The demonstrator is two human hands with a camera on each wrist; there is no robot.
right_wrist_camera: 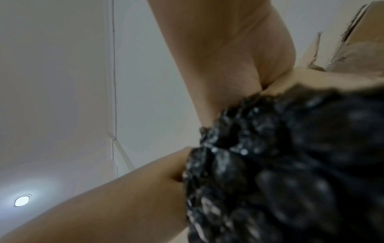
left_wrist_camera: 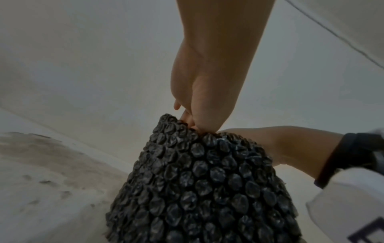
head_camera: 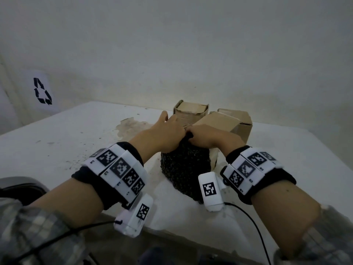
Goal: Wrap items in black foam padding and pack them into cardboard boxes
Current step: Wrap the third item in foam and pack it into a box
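A bundle of black bubbled padding [head_camera: 185,169] stands upright on the white table [head_camera: 76,142], and whatever it wraps is hidden. Both hands meet on its top end. My left hand [head_camera: 168,131] curls its fingers over the gathered top edge, thumb sticking out toward the boxes. My right hand [head_camera: 206,136] pinches the same top edge from the right. In the left wrist view the left hand's fingers [left_wrist_camera: 187,118] dig into the padding [left_wrist_camera: 197,189]. The right wrist view shows the padding [right_wrist_camera: 290,164] close up and blurred under my right hand [right_wrist_camera: 239,57].
Two brown cardboard boxes stand just behind the bundle: a small one [head_camera: 191,109] at the back and a larger one [head_camera: 229,123] to its right. A dark stain [head_camera: 131,125] marks the table on the left. A wall closes in behind.
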